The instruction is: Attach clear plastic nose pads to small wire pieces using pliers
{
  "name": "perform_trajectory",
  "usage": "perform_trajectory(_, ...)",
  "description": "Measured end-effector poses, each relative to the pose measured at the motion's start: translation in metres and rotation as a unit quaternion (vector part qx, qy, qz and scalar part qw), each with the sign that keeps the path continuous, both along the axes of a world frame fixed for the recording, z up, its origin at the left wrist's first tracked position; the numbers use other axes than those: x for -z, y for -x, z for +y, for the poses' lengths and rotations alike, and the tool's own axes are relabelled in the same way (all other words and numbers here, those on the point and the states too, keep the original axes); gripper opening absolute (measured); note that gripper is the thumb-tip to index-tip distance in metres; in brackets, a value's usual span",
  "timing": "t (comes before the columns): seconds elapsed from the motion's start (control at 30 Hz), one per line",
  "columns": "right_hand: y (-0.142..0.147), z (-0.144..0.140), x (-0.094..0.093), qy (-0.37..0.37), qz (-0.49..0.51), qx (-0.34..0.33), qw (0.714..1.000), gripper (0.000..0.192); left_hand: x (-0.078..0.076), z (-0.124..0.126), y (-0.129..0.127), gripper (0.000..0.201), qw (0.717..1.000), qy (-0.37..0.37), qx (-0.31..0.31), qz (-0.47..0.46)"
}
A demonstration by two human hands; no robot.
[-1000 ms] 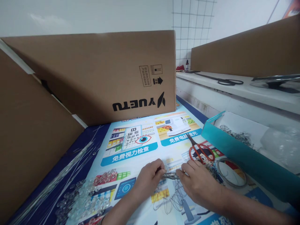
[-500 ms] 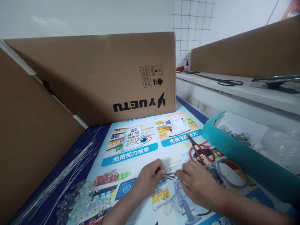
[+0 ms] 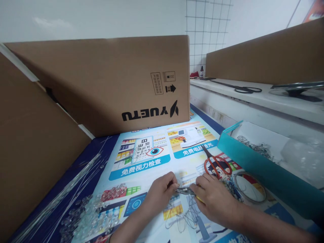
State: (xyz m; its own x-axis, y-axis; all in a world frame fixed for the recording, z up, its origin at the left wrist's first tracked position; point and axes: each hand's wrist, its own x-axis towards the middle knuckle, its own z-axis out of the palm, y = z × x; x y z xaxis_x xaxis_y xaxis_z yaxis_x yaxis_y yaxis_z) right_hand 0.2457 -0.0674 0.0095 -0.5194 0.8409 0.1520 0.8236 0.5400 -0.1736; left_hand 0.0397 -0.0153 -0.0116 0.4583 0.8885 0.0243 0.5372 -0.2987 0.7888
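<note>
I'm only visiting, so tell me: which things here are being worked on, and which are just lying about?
In use: left hand, right hand, small pliers, thin wire loops.
Lying about: red scissors, clear beads, long wires, cardboard box, teal tray.

Matt brown cardboard forms the box point(image 3: 113, 81). The printed poster point(image 3: 152, 158) looks smooth and glossy. Clear glassy beads point(image 3: 93, 212) glint beside thin metal wires point(image 3: 184, 216); the scissors point(image 3: 216, 163) have red plastic handles.
</note>
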Motion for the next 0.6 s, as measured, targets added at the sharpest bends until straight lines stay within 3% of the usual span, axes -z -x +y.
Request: perform_trajectory(0.6, -0.0010, 0.0058, 0.0027, 0.049, 0.017, 0.015, 0.999, 0.015, -0.0054, -0.0003, 0.0000, 0.011, 1.000, -0.014, 0.011, 0.012)
